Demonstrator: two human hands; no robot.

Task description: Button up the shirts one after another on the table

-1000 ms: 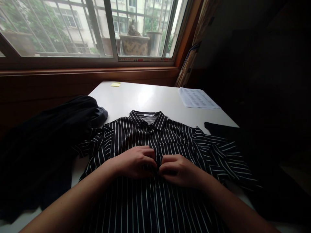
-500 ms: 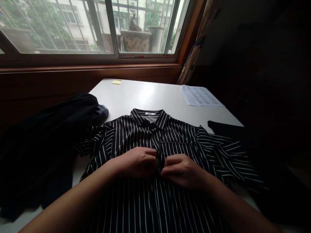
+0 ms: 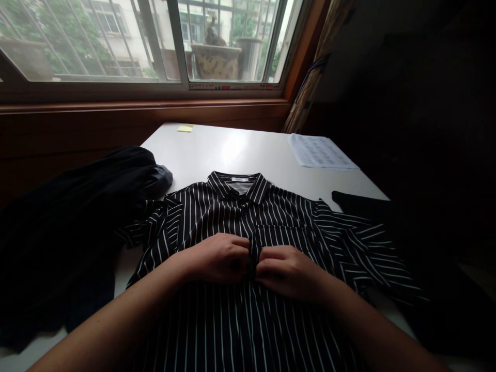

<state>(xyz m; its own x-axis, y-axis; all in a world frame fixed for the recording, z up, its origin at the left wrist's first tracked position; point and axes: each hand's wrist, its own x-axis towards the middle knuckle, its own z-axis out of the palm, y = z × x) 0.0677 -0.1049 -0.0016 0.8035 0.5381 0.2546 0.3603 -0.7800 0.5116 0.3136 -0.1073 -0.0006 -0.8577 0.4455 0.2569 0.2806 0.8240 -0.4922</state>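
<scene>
A black shirt [image 3: 217, 217] with white stripes lies front up on the white table, its collar toward the window and its short sleeves spread to both sides. My left hand [image 3: 225, 258] is closed on the front placket from the left, fingers curled in. Facing it from the right, my right hand [image 3: 284, 271] pinches the placket's other side below the chest pocket. A small gap separates the two hands. Any button between the fingertips is hidden.
Dark clothing [image 3: 77, 217] is heaped at the left. Printed sheets [image 3: 323, 151] and a yellow sticky note [image 3: 185, 128] lie on the far part of the white table [image 3: 256, 155]. Another dark cloth [image 3: 360, 201] is at the right. A barred window [image 3: 182, 46] stands behind.
Both hands stay at the placket with only small finger shifts; the left fingers have curled in more tightly. The view has tilted slightly.
</scene>
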